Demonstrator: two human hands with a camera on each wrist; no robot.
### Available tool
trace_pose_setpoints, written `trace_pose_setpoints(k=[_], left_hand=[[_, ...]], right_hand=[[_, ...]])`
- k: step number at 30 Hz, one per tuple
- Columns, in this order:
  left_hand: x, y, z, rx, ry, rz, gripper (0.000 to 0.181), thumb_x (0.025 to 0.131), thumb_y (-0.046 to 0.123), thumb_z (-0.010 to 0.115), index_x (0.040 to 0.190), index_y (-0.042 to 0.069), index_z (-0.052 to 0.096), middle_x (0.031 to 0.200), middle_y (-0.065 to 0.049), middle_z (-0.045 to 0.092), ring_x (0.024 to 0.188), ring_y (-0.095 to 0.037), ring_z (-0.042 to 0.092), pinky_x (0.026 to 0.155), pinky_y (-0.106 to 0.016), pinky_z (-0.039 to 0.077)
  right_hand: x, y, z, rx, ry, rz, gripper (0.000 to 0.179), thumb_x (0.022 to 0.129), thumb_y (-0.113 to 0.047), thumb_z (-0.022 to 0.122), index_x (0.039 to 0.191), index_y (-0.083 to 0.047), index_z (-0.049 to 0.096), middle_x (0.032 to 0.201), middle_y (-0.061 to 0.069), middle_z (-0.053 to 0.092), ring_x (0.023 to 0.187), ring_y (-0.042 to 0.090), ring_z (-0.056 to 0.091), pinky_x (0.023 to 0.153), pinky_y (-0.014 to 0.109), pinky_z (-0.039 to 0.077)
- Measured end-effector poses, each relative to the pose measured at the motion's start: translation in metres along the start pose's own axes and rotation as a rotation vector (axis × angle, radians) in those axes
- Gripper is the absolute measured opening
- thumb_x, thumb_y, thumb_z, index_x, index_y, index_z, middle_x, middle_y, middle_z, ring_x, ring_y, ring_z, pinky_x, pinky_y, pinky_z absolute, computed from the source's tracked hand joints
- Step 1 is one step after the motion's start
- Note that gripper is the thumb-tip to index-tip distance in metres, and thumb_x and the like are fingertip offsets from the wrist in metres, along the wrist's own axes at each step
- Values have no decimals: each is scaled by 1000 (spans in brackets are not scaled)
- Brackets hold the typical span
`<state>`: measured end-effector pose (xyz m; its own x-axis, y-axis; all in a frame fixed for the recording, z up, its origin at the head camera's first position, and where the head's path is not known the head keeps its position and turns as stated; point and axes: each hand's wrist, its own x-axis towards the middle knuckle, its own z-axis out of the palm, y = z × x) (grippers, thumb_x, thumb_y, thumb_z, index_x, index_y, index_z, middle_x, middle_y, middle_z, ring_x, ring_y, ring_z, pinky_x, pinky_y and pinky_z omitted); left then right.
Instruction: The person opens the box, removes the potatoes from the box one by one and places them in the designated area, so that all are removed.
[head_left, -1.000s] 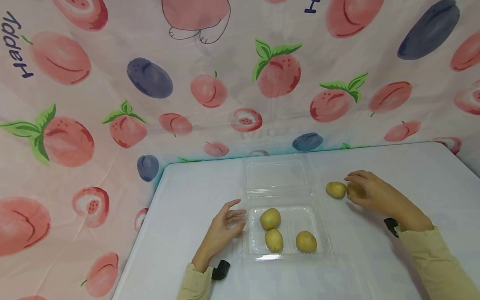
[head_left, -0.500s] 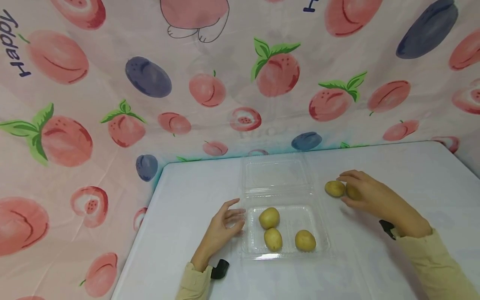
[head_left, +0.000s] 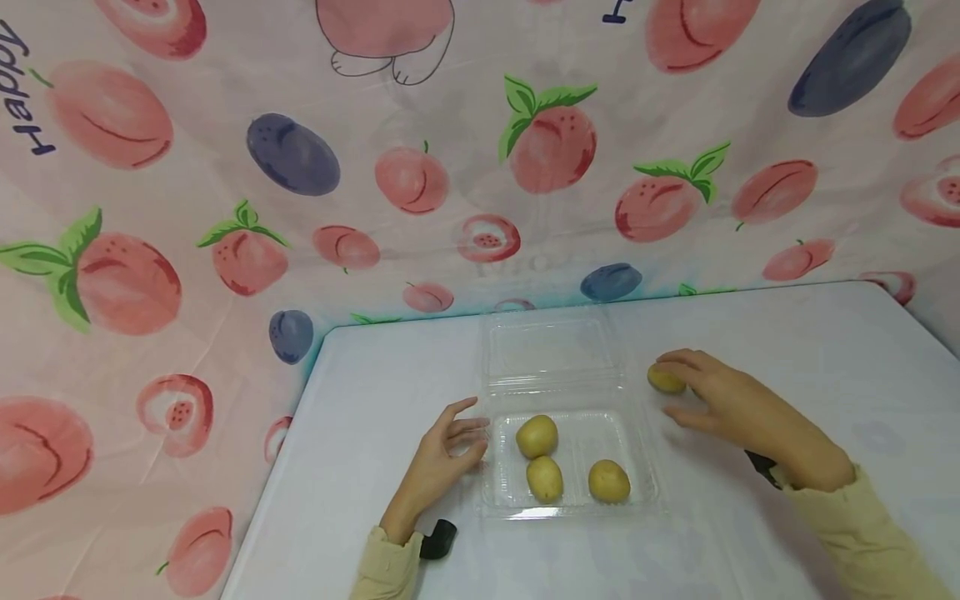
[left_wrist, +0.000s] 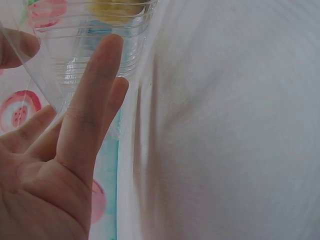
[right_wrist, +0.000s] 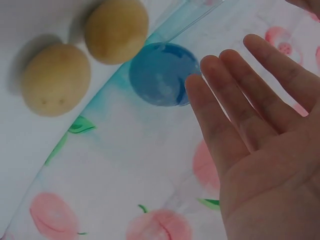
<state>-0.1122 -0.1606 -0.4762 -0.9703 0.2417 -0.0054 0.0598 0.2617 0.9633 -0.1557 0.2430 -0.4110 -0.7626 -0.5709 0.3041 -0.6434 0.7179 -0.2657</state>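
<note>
A clear plastic clamshell box (head_left: 645, 500) lies with its lid folded back, and three potatoes sit in its base: two touching potatoes (head_left: 537, 437) on the left and a single potato (head_left: 609, 482) on the right. Beside the base's left wall is my left hand (head_left: 442, 458), fingers spread and loosely bent, fingertips right at the plastic. My right hand (head_left: 723, 404) hovers over the table right of the box, fingers extended and holding nothing. Below it, the right wrist view shows two more potatoes, a nearer potato (right_wrist: 55, 80) and another potato (right_wrist: 116, 31); the head view shows only one.
The box's transparent lid (head_left: 551, 350) lies flat toward the back edge of the white table (head_left: 390, 367). A fruit-printed cloth (head_left: 420, 108) hangs behind and to the left. Each wrist wears a black device (head_left: 438, 540).
My right hand has shifted left and slightly toward me over the two loose potatoes, covering one in the head view. My left hand and the potatoes in the box stay put.
</note>
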Motion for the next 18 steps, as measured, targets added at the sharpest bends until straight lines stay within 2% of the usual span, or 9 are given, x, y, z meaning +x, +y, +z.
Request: trace_pose_setpoints(k=[6,13,18], left_hand=[[0,1,0,-6,-1,-3,64,93,11,69,150,15,39,132,-19,61,120,-34,61,76,-28,61],[0,1,0,-4,-5,-3,64,94,12,69,150,16,39,132,-18,62,120,-34,61,76,-28,61],[0,0,0,3,-2,-1,63,94,11,69,150,16,39,132,-18,62,120,-34,61,76,-28,61]], right_hand=[[2,-10,0,2,-40,-19,48,80,-17,83,121,-1,66,127,13,61,116,33,58,90,51,55],[3,-16,4,-48,18,-120,53,74,-20,87,120,-4,66,123,10,63,103,25,59,81,41,51],[2,-22,5,-41,44,-172,56,72,-19,88,122,-9,64,123,3,61,105,18,57,82,37,54]])
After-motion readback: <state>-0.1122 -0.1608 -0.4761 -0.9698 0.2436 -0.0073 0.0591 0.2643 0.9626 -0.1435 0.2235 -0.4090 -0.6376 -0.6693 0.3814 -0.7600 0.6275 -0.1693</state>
